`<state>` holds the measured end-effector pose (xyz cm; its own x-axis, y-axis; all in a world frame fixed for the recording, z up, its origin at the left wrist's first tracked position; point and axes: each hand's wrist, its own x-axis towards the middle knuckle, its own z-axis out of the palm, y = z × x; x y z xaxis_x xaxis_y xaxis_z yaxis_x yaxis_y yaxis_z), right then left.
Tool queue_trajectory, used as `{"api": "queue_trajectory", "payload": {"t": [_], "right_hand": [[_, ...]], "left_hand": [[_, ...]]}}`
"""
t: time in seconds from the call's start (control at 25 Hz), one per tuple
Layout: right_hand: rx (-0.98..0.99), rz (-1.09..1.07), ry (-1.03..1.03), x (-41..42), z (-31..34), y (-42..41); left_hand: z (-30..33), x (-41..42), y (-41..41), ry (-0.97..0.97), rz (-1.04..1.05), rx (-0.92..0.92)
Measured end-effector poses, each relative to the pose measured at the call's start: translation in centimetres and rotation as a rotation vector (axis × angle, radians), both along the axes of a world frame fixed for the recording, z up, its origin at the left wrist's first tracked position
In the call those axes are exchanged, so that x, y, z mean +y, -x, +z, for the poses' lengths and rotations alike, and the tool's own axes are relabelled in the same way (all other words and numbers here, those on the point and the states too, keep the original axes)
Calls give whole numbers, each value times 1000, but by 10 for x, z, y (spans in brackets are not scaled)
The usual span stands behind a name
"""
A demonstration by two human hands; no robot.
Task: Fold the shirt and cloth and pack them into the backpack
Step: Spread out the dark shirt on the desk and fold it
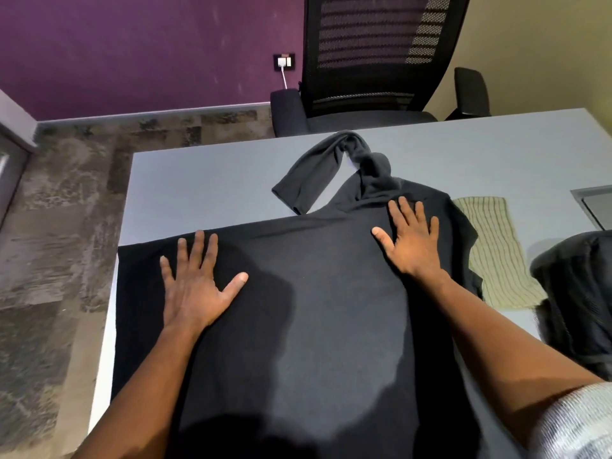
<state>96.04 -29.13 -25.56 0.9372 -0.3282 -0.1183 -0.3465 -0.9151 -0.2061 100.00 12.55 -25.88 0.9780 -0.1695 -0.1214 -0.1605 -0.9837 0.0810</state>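
Now both hands, left [195, 286] and right [410, 240], lie flat and spread wide on the shirt [314, 309], gripping nothing. Smoothing outward before folding should help; the bunched sleeve [331, 160] at upper centre needs straightening.

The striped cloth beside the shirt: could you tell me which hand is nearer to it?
Right. The right hand lies flat on the shirt just left of the striped cloth; the left hand rests across the shirt, far from it.

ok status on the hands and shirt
Left hand, right hand flat, open on shirt. Shirt spread, unfolded. Striped cloth beside it, backpack at right.
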Motion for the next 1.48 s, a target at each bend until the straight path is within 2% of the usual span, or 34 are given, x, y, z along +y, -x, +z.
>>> {"api": "queue_trajectory", "payload": {"t": [0.08, 0.12, 0.2, 0.24, 0.28, 0.36, 0.4, 0.52, 0.64, 0.76, 0.88, 1.0, 1.08, 1.28, 1.48], "right_hand": [[-5, -90, -11, 10, 11, -3], [-84, -69, 4, 22, 19, -4], [-306, 187, -25, 57, 29, -3], [-347, 352, -71, 79, 30, -4], [-300, 492, -115, 102, 29, -6], [-100, 576, -171, 137, 22, -12], [-36, 550, -155, 141, 15, -16], [-40, 434, -26, 116, 4, -20], [-80, 279, 17, 70, -1, -12], [-36, 199, 16, 48, 8, -6], [-87, 197, -88, 87, 21, 14], [-113, 309, -209, 171, 23, 68], [-59, 371, -200, 204, 18, 98], [-55, 299, -25, 176, 2, 116], [-15, 156, -10, 167, 6, 115]], "left_hand": [[3, -1, -2, -9, 5, 37], [7, -3, 0, -2, 21, 52], [16, -18, 9, 16, 48, -7], [20, -30, 15, 24, 43, -55], [22, -44, 21, 40, 24, -80], [17, -67, 29, 77, -34, -49], [13, -71, 30, 80, -50, -16], [5, -60, 19, 63, -57, 15], [6, -29, 14, 40, -40, 30], [9, 10, 21, 37, 34, 67], [14, 14, 47, 88, 86, 51], [19, -20, 98, 145, -24, -15], [12, -34, 132, 134, -75, 13], [-2, 28, 146, 72, -25, -10], [4, 87, 135, 70, 124, 8]]}}
